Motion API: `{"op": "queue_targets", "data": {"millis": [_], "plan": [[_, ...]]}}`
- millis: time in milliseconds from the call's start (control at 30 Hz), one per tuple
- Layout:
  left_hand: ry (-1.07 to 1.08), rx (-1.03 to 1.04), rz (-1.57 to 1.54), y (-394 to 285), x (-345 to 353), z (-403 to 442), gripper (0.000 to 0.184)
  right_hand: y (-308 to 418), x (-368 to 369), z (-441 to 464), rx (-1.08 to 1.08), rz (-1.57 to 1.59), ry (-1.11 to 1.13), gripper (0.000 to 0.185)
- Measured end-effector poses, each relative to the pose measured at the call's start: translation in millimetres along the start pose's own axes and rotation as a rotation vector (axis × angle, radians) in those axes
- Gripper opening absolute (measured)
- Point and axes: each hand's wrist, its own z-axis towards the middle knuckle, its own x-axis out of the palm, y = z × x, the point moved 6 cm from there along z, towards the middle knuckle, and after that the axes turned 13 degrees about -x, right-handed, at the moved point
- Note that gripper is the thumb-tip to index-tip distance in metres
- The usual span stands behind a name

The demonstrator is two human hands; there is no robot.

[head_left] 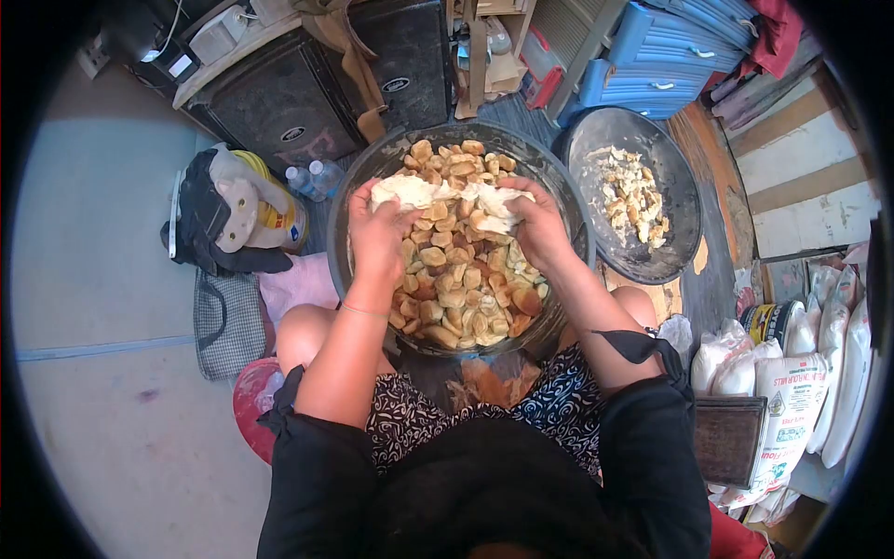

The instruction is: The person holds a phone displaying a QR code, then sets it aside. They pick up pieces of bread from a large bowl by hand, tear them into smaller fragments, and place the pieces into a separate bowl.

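My left hand [377, 228] is closed on a pale, ragged piece of torn bread [406, 192], its white crumb showing. My right hand [540, 228] grips another pale torn part [495, 200]. The two parts almost meet in the middle; I cannot tell if they are still joined. Both hands are above a large dark round basin [575, 177] between my knees. Inside it lies a heap of golden-brown bread rolls and pieces [456, 279], several showing paler sides.
A second dark basin [675, 224] with torn pale bread bits [638, 200] stands at the right. Two plastic bottles [326, 175] and a yellow bucket [279, 219] are at the left. Flour sacks [787, 419], black speakers [270, 102] and blue drawers [661, 56] surround me.
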Motion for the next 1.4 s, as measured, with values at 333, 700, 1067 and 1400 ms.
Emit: {"op": "queue_targets", "data": {"millis": [333, 700, 1067, 1400], "plan": [[0.236, -0.136, 0.221, 45, 17, -3, 0.027, -14, 17, -14, 0.082, -0.266, 0.097, 0.033], [0.107, 0.134, 0.613, 28, 21, -9, 0.022, -2, 26, -17, 0.129, -0.302, 0.152, 0.047], [0.057, -0.019, 0.252, 22, 11, 6, 0.02, -5, 29, -15, -0.022, -0.355, 0.374, 0.031], [0.443, 0.202, 0.983, 39, 54, -45, 0.067, -12, 20, -29, 0.029, -0.425, 0.337, 0.053]]}}
